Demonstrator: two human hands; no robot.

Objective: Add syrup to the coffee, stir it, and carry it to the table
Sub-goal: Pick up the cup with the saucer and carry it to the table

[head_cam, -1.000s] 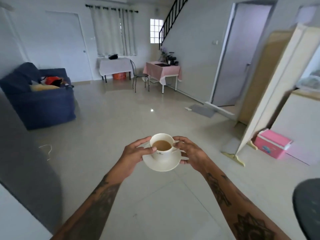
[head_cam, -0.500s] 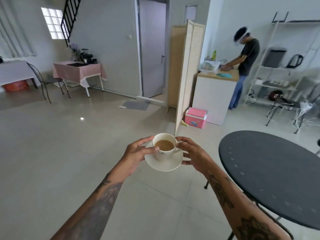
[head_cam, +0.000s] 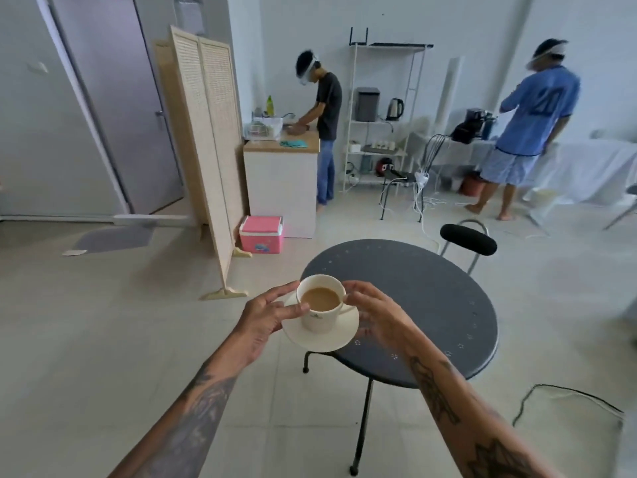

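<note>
Hands [head_cam: 265, 317] — both cupping saucer [head_cam: 320, 334], level

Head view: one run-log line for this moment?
phase: carry | both hands hold saucer with coffee cup | at round black table edge

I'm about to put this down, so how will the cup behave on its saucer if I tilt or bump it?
The cup merely stands on the smooth saucer, so it could probably slide if tilted. The coffee sits near the rim, so a bump would likely slosh it over. Both look like ceramic: stiff and probably breakable against the table.
</note>
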